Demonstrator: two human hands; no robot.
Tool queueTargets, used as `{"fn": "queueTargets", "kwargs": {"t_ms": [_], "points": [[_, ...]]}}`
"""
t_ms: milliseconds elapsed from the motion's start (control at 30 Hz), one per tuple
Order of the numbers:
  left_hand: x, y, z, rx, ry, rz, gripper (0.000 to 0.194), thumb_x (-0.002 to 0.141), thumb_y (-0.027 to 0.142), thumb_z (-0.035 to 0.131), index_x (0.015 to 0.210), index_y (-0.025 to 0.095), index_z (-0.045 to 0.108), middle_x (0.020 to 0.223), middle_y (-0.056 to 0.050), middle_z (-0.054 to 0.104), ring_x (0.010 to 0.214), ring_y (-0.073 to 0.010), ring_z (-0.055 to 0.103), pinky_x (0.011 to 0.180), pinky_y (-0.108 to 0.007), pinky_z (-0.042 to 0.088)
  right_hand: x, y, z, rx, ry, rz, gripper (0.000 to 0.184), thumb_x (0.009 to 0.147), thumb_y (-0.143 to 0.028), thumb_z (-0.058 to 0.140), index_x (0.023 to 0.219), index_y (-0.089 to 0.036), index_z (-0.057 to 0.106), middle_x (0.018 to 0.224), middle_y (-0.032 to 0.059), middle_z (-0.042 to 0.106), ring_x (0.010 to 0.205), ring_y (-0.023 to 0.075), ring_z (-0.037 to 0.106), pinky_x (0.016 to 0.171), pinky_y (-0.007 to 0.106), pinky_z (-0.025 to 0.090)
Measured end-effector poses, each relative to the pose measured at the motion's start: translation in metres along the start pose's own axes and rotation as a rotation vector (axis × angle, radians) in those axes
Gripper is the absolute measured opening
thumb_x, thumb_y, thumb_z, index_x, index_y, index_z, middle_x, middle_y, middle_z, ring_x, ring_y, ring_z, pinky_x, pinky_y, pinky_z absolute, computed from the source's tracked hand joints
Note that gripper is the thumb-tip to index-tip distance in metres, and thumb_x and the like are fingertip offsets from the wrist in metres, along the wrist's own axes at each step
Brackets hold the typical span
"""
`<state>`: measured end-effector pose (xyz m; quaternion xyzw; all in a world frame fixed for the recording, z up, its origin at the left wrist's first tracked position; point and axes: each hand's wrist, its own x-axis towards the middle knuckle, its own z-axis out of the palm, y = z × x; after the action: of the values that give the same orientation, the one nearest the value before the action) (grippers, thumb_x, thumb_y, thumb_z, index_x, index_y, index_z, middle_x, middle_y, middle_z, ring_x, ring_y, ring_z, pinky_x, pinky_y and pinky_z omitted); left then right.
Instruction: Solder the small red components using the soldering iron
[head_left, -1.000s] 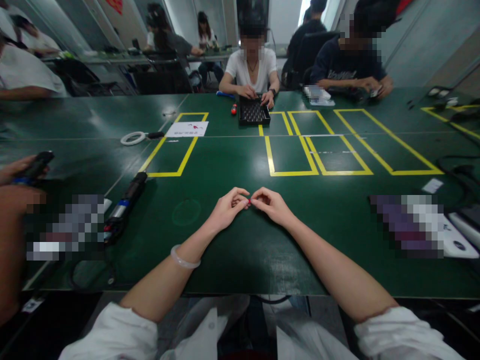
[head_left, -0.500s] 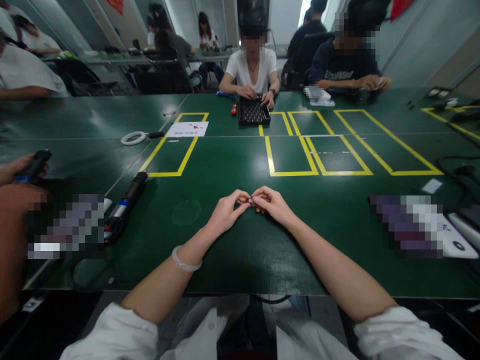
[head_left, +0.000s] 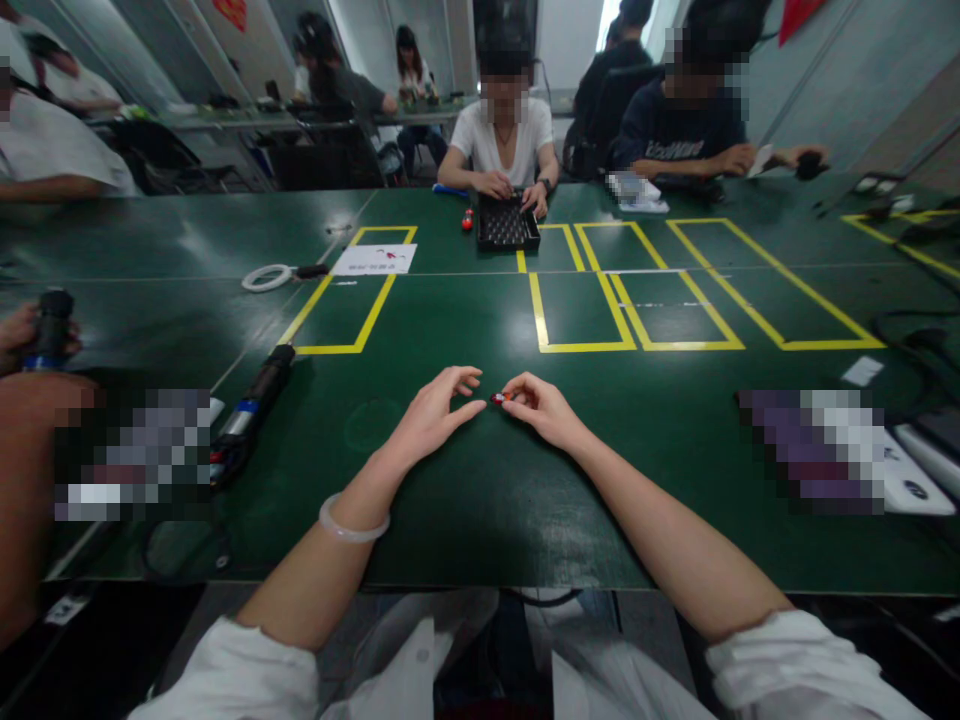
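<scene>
Between the thumb and fingers of my right hand point(head_left: 544, 408) is a small red, white and orange object point(head_left: 500, 399), too small to name. It is held low over the green table point(head_left: 480, 500), and its right part is hidden by the fingers. To its left, my left hand point(head_left: 444, 408) is apart from it, thumb and fingers spread with nothing between them. A pale bangle point(head_left: 352, 527) circles my left wrist.
A black cylindrical tool with a blue band point(head_left: 247, 415) lies left, with a cable. Yellow tape outlines point(head_left: 589, 348) mark the table. Opposite, a person handles a black tray point(head_left: 508, 232) beside a red object point(head_left: 468, 219). A paper card point(head_left: 375, 259) lies left of the tray.
My left hand has come away from the small object and moved left, its fingers opening. My right hand stays in place with the object. Another person's hands at the far right have spread apart.
</scene>
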<state>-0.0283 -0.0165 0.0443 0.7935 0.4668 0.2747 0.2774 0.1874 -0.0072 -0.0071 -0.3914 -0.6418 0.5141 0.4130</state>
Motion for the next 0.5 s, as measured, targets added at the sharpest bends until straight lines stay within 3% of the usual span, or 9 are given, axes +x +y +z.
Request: {"fn": "queueTargets", "kwargs": {"t_ms": [100, 200, 333, 433, 500], "points": [[-0.015, -0.005, -0.033, 0.204, 0.053, -0.050, 0.049, 0.087, 0.048, 0.054, 0.128, 0.022, 0.052, 0.122, -0.009, 0.058, 0.109, -0.0244, 0.059, 0.093, -0.039, 0.047, 0.001, 0.001, -0.001, -0.019, -0.014, 0.009, 0.027, 0.079, -0.040, 0.066, 0.093, -0.019, 0.057, 0.070, -0.0033, 0.055, 0.058, 0.0096, 0.048, 0.054, 0.022, 0.037], [-0.045, -0.025, -0.070, 0.443, 0.101, -0.173, 0.053, 0.088, 0.053, 0.049, 0.129, 0.021, 0.052, 0.125, -0.011, 0.057, 0.112, -0.0272, 0.057, 0.094, -0.040, 0.046, 0.001, 0.003, -0.001, -0.024, -0.010, 0.008, 0.027, 0.079, -0.039, 0.066, 0.093, -0.018, 0.057, 0.070, -0.0033, 0.055, 0.058, 0.0099, 0.048, 0.055, 0.022, 0.037], [-0.100, -0.059, -0.113, 0.792, 0.175, -0.418, 0.061, 0.088, 0.054, 0.045, 0.133, 0.012, 0.048, 0.127, -0.018, 0.056, 0.119, -0.0323, 0.051, 0.098, -0.042, 0.042, 0.000, 0.001, -0.001, -0.017, -0.020, 0.014, 0.025, 0.079, -0.038, 0.066, 0.093, -0.018, 0.057, 0.070, -0.0033, 0.055, 0.058, 0.0098, 0.048, 0.055, 0.022, 0.037], [-0.138, -0.073, -0.137, 1.011, 0.220, -0.653, 0.069, 0.089, 0.059, 0.036, 0.136, 0.009, 0.042, 0.126, -0.024, 0.055, 0.112, -0.0374, 0.054, 0.087, -0.043, 0.045, -0.001, -0.001, 0.000, -0.008, -0.033, 0.019, 0.024, 0.079, -0.037, 0.066, 0.092, -0.018, 0.057, 0.069, -0.0035, 0.054, 0.057, 0.0097, 0.047, 0.055, 0.022, 0.036], [-0.158, -0.079, -0.149, 1.070, 0.170, -0.799, 0.073, 0.088, 0.064, 0.030, 0.133, 0.008, 0.045, 0.123, -0.026, 0.056, 0.107, -0.0389, 0.056, 0.079, -0.042, 0.046, -0.001, -0.002, -0.001, -0.007, -0.033, 0.018, 0.025, 0.079, -0.037, 0.066, 0.091, -0.017, 0.058, 0.070, -0.0031, 0.055, 0.058, 0.0098, 0.047, 0.055, 0.022, 0.036]]}}
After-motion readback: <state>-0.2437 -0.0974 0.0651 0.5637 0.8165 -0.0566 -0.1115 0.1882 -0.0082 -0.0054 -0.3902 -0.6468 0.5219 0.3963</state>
